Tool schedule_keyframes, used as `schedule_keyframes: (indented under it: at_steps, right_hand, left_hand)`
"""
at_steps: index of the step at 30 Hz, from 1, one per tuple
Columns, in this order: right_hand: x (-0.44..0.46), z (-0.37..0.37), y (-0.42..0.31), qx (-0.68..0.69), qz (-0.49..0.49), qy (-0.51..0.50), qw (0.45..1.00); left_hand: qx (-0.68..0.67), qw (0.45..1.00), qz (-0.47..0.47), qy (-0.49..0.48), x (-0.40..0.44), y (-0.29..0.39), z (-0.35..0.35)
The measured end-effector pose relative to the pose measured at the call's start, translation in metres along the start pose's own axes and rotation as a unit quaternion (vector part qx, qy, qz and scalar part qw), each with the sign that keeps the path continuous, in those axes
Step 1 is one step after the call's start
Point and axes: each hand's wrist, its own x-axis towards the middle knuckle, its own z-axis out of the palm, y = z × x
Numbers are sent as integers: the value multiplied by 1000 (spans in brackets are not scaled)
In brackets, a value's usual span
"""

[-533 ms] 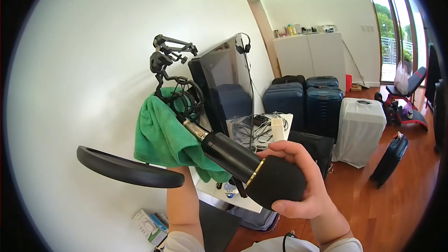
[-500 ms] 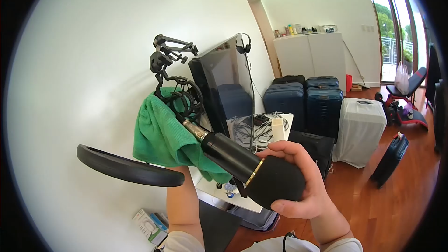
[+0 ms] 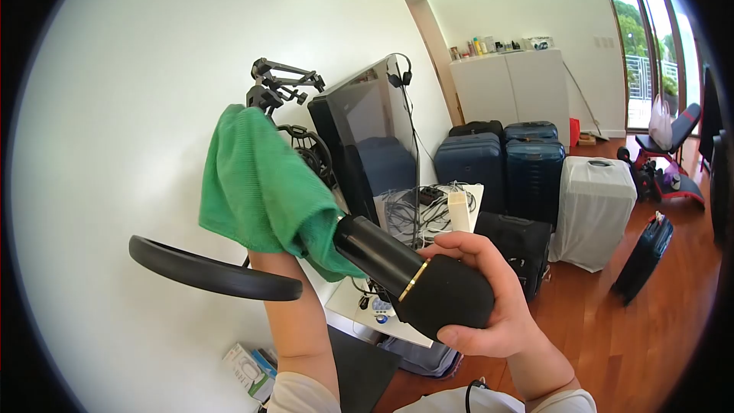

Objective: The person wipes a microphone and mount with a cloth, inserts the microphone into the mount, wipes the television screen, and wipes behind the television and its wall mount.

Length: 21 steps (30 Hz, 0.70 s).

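Microphone [image 3: 378, 255] slants down to the right across the head view's middle, its black foam windscreen [image 3: 447, 298] gripped by the right hand [image 3: 501, 298], thumb below and fingers curled over the top. A green ribbed cloth [image 3: 260, 183] drapes over the left hand (hidden, so I cannot tell how its fingers stand) and covers the upper end. A pop filter [image 3: 214, 271] crosses before the left forearm [image 3: 294, 329]; a boom arm [image 3: 267, 95] rises behind the cloth.
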Motion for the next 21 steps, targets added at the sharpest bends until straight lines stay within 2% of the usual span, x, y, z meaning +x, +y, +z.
schedule_keyframes:
  at_steps: [2,3,4,7,10,13,14,16,17,19,21]
  right_hand:
    - [1,-1,-1,0,-3,-3,1000]
    - [0,-1,-3,-5,-1,-5,1000]
    - [-1,-1,-3,-9,2,-8,1000]
    - [-2,-2,-2,-5,-3,2,1000]
    - [-1,-6,0,-7,-10,1,1000]
    - [0,-7,-1,4,-8,4,1000]
    - [0,-7,-1,4,-9,4,1000]
    - [0,-5,-2,-3,15,9,1000]
    - [0,-5,-2,-3,16,8,1000]
    - [1,-4,0,-11,2,6,1000]
    - [1,-6,5,-21,-13,4,1000]
  left_hand:
    - [17,999,-27,-30,7,6,4]
    - [-131,983,-125,-33,8,7,7]
    - [-273,936,-219,-34,9,9,9]
    - [-173,963,-186,-88,16,13,6]
    - [-287,912,-288,-60,19,17,6]
    - [-289,925,-243,-33,21,12,8]
    - [-114,985,-123,-38,25,15,7]
    - [68,997,3,-41,34,26,4]
    - [-131,985,-78,-85,40,37,2]
    - [-325,925,-156,-121,51,28,8]
    - [-275,923,-237,-131,61,-5,21]
